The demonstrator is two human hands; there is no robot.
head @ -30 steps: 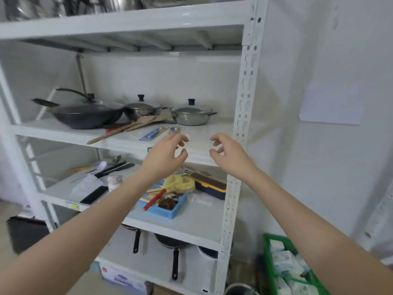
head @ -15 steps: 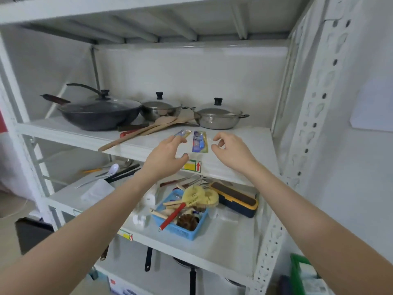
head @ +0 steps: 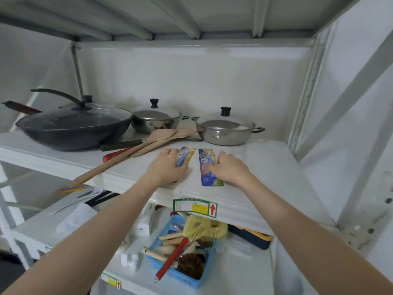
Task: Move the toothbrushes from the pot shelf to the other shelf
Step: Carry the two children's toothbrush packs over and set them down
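- On the pot shelf (head: pixel 265 167), near its front edge, two packaged toothbrushes are laid side by side, a small gap between them: left pack (head: pixel 187 155), right pack (head: pixel 207 167).
- Behind them, farther in: dark wok (head: pixel 74 126), two lidded steel pots (head: pixel 225 129), wooden spatulas (head: pixel 148 143).
- Left hand (head: pixel 164 167) is laid over the near end of the left pack, fingers curled onto it; a closed grasp cannot be confirmed.
- Right hand (head: pixel 228 168) is set on the right pack's right edge, thumb pressed on its face; contact is seen, a finished grip cannot be told.
- Step in hand, as judged: pickup of both packs at once; neither is lifted off the shelf yet.
- Next move calls for: flat packs to be pinched at an edge or slid toward the shelf lip so fingers can get under.
- Lower shelf (head: pixel 244 273) is the likely target; bare space is seen to the right of the blue basket (head: pixel 191 283).
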